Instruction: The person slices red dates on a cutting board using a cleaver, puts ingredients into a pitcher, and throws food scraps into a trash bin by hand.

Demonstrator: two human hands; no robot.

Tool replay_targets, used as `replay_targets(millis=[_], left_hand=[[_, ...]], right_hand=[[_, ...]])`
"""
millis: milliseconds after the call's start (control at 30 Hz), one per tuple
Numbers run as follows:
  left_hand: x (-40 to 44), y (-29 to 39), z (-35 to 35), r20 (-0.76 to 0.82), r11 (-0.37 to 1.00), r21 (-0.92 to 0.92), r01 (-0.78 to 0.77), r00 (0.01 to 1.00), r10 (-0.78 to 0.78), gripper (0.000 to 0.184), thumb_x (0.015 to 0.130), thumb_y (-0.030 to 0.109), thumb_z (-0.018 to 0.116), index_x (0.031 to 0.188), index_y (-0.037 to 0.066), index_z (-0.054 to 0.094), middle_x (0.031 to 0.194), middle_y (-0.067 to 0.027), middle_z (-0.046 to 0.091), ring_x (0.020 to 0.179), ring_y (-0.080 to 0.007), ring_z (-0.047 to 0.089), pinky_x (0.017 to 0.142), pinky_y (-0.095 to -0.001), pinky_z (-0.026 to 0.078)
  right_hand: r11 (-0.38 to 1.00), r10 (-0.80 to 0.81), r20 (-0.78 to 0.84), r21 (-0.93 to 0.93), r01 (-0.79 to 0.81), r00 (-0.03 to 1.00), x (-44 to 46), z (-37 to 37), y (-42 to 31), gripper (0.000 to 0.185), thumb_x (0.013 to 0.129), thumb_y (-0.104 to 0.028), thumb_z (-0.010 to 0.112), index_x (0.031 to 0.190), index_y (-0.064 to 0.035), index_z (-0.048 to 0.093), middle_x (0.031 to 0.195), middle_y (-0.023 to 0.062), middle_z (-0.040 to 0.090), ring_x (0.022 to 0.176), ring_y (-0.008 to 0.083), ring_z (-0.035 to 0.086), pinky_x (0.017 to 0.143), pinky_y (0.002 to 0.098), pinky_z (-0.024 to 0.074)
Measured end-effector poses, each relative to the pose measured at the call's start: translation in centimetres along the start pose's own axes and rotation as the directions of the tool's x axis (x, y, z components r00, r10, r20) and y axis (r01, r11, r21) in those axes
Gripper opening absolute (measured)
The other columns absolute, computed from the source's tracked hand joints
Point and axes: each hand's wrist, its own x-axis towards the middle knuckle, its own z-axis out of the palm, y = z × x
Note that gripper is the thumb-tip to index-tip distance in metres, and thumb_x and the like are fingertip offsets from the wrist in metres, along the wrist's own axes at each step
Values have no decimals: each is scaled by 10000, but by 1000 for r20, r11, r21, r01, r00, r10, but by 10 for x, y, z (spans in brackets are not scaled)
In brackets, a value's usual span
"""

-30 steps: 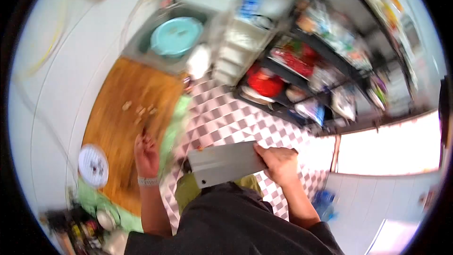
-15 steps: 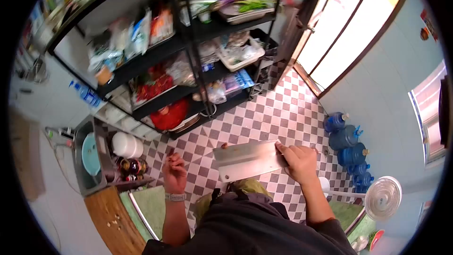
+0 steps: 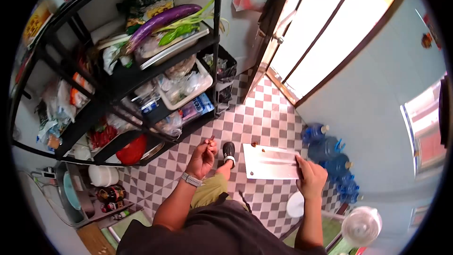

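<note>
My right hand [image 3: 312, 177] grips a cleaver [image 3: 273, 164] at its right end, its handle mostly hidden by the fingers. The broad blade lies nearly flat above the floor and has a hole near its lower left corner. A few small brown bits [image 3: 255, 144] sit along its far edge. To the left, my left hand [image 3: 203, 159] is closed in a pinch, apart from the blade. A small dark brown piece [image 3: 211, 138] shows at its fingertips, too small to name.
A black shelf rack [image 3: 123, 76] stands ahead left, holding an eggplant [image 3: 163, 22], green peppers [image 3: 179, 33] and bagged goods. Blue water jugs [image 3: 324, 148] line the right wall near a fan [image 3: 361, 226]. A bright doorway [image 3: 325, 33] lies ahead. The sink [image 3: 71, 193] is at left.
My view has shifted towards the shelf and the doorway. A foot in a dark shoe now shows ahead of me. The cleaver stays in my right hand, and my left hand stays pinched.
</note>
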Motion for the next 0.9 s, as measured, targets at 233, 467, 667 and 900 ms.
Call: replay_targets(millis=[233, 467, 667, 900], left_hand=[[241, -16, -6, -27, 985, 133, -114, 993, 119, 143, 1016, 61, 665, 1140, -10, 662, 1060, -49, 613, 930, -101, 616, 819, -154, 595], [424, 43, 13, -177, 723, 466, -509, 747, 640, 115, 1000, 44, 698, 1110, 14, 714, 1102, -51, 733, 1013, -144, 708, 937, -249, 603], [501, 117, -6, -115, 196, 974, -115, 496, 861, 237, 1013, 131, 667, 1218, 15, 687, 1092, -99, 726, 1029, -226, 698, 964, -331, 550], [521, 162, -27, 86, -79, 996, -37, 540, 837, 355, 1070, 245, 517, 1350, 108, 687, 1356, -62, 683, 1273, -231, 607, 1084, -332, 430]], right_hand=[[998, 61, 47, 14, -62, 997, 104, 58, 115, 506, 683, 7, 687, 1168, -115, 767, 673, 63, 570, 549, 251, 563, 521, 372, 418], [976, -34, 95, 218, 12, 995, 221, 116, 191, 551, 617, 19, 668, 1152, -69, 767, 697, 72, 616, 579, 256, 606, 551, 355, 465], [933, -220, 134, 318, 169, 966, 315, 192, 248, 485, 652, -3, 710, 1105, -153, 789, 732, 30, 680, 617, 252, 664, 576, 360, 517], [853, -415, 230, 435, 289, 880, 405, 258, 296, 465, 704, 34, 682, 1120, -158, 766, 808, 52, 729, 680, 270, 697, 603, 383, 538]])
